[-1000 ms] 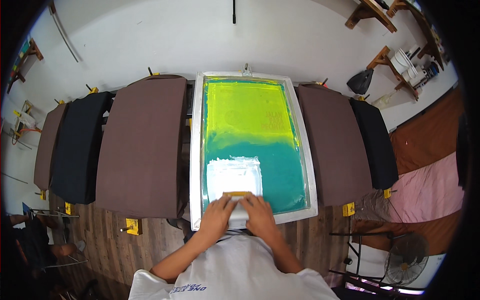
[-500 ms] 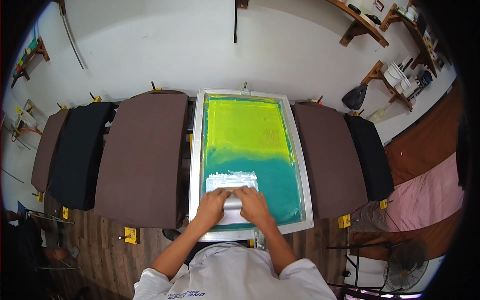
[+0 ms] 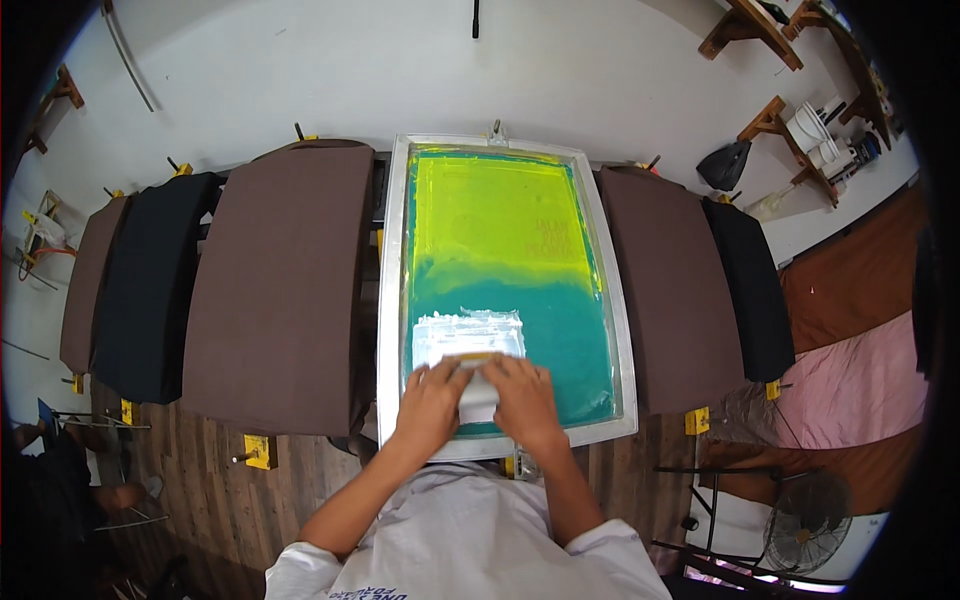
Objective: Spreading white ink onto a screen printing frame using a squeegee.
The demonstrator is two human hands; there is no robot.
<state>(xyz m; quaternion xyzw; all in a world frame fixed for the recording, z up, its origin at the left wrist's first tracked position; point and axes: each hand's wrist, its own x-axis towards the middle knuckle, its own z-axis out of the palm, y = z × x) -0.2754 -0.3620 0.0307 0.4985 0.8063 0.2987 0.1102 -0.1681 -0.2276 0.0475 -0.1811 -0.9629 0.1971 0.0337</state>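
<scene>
A screen-printing frame [image 3: 616,350] with a pale metal rim lies in front of me. Its mesh is yellow-green at the far part and teal [image 3: 565,365] nearer to me. My left hand [image 3: 428,405] and my right hand [image 3: 526,402] both grip a squeegee [image 3: 478,388] with a silvery handle, fingers curled over its top edge. The squeegee rests at the near left part of the mesh; its blade is hidden. Just beyond it spreads a patch of white ink [image 3: 468,335] with a ragged far edge.
Brown fabric-covered boards [image 3: 275,290] and a dark one [image 3: 155,290] stand to the left. Another brown board [image 3: 675,290] and a black one [image 3: 748,290] are on the right. A fan [image 3: 808,520] stands low at right. Shelves [image 3: 800,165] hang on the wall; someone sits at far left.
The squeegee and both hands have come slightly nearer to me across the mesh. More of the white patch shows beyond them. The whole view has shifted a little.
</scene>
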